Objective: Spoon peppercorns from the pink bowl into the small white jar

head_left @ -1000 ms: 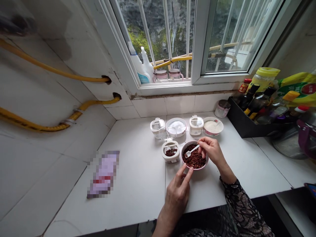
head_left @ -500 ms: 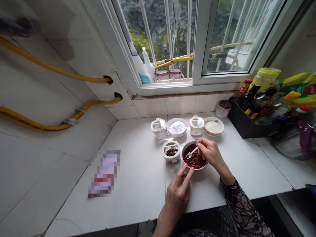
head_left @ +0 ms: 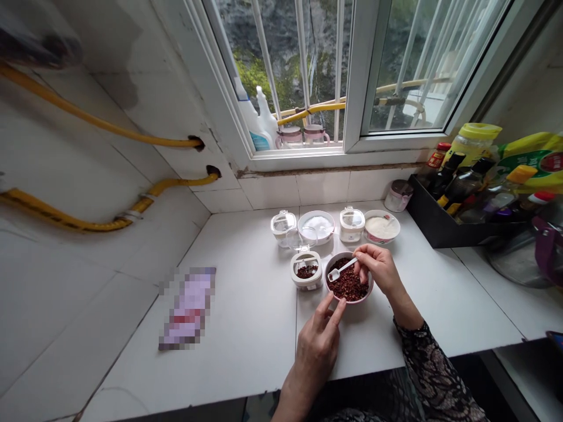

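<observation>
A small white spoon (head_left: pixel 345 268) is pinched by its handle end in my right hand (head_left: pixel 379 271), its scoop tilted over the left part of a pink-rimmed bowl (head_left: pixel 372 291). Dark red-brown dried bits like Sichuan peppercorns (head_left: pixel 352 284) fill the bowl. My left hand (head_left: pixel 317 340) reaches to the near rim, index and middle fingers stretched out and touching it; its thumb is mostly hidden. Left of the bowl stands a seasoning jar (head_left: pixel 307 282), its clear lid (head_left: pixel 303 237) raised, with some of the same bits inside.
Behind stand a lidded jar (head_left: pixel 284 230), a bowl of white grains (head_left: pixel 316 226), another lidded jar (head_left: pixel 352 225) and a bowl of off-white powder (head_left: pixel 382 226). A black box (head_left: pixel 433 225) of bottles is at right. A blurred purple packet (head_left: pixel 189 308) lies at left.
My right hand has shifted slightly right and the spoon has lifted a little, with more of its handle showing. My left hand stays at the bowl's rim.
</observation>
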The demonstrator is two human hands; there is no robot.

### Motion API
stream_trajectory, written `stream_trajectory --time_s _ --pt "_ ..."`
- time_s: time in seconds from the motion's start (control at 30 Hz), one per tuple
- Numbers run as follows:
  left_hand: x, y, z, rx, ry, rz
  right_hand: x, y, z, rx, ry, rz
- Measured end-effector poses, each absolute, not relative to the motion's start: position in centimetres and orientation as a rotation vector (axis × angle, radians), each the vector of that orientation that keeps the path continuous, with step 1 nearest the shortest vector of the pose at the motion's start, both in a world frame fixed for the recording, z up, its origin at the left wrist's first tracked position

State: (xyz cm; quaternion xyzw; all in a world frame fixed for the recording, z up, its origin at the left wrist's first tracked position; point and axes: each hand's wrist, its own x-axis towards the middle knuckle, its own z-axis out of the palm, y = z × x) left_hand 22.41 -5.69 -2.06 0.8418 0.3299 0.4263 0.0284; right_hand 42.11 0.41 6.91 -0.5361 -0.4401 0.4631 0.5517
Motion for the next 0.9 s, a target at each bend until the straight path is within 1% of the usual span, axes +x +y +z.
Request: stream_trajectory --time_s 0.1,0.17,0.33,0.43,0.53,0.73,0.9 --pt "22.5 -5.6 -2.0 2.597 1.013 1.319 41.4 0.5 7.5 -1.203 -1.039 1.083" --pt "22.5 -5.5 -2.1 2.603 1.007 1.321 40.6 0.5 7.7 -1.182 -1.088 1.002" --pt "22.6 -5.4 -2.2 2.623 1.009 1.34 38.4 -0.2 7.2 -1.2 -1.478 0.585" --pt "22.6 -5.5 -2.2 2.622 1.023 1.348 38.2 -0.4 6.8 -1.13 -1.747 0.379" --pt "22.6 -5.5 -2.1 2.626 1.035 1.324 38.6 -0.6 6.9 -1.133 -1.745 0.379" --pt "22.6 -5.6 -1.7 2.596 1.034 1.301 41.5 -0.5 7.8 -1.235 -1.44 0.541" --pt "22.5 -5.7 -1.6 2.593 1.02 1.319 44.3 -0.6 8.4 -1.334 -1.506 0.501"
